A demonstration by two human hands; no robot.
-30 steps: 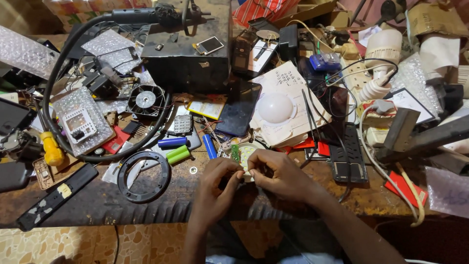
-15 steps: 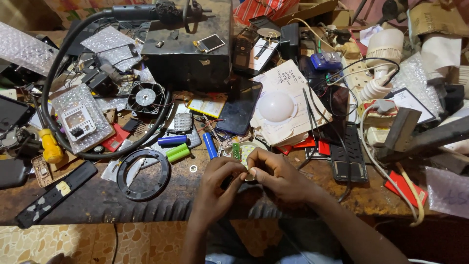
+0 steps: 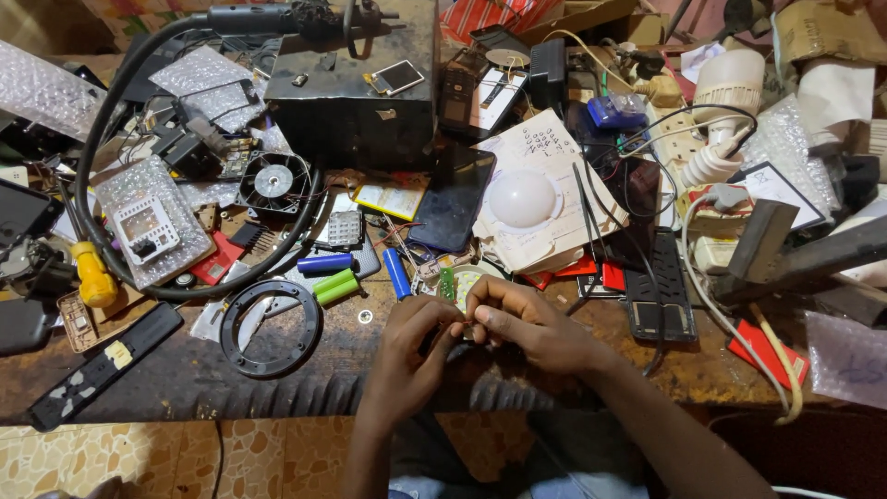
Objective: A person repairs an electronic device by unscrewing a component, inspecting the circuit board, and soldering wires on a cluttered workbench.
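Left hand point(image 3: 418, 334) and right hand point(image 3: 527, 322) together, fingertips pinched, forearms angled inward

small phone point(image 3: 395, 77): on top of the black metal box point(image 3: 356, 88) at the far middle of the worktop, lying tilted, pale screen with a light rim.

dark tablet point(image 3: 453, 199): just in front of the box, flat, glossy black screen, unlit.

yellow card point(image 3: 392, 197): touching the tablet's left edge, rectangular, yellow with a white patch.

framed screen point(image 3: 778, 192): toward the right edge, tilted, white face in a black border.

bubble-wrap packet point(image 3: 152, 222): toward the left edge, clear, holding a white plastic frame.

written paper sheet point(image 3: 545, 162): middle, cream, under a white dome.

cardboard box point(image 3: 827, 32): far right corner, brown.
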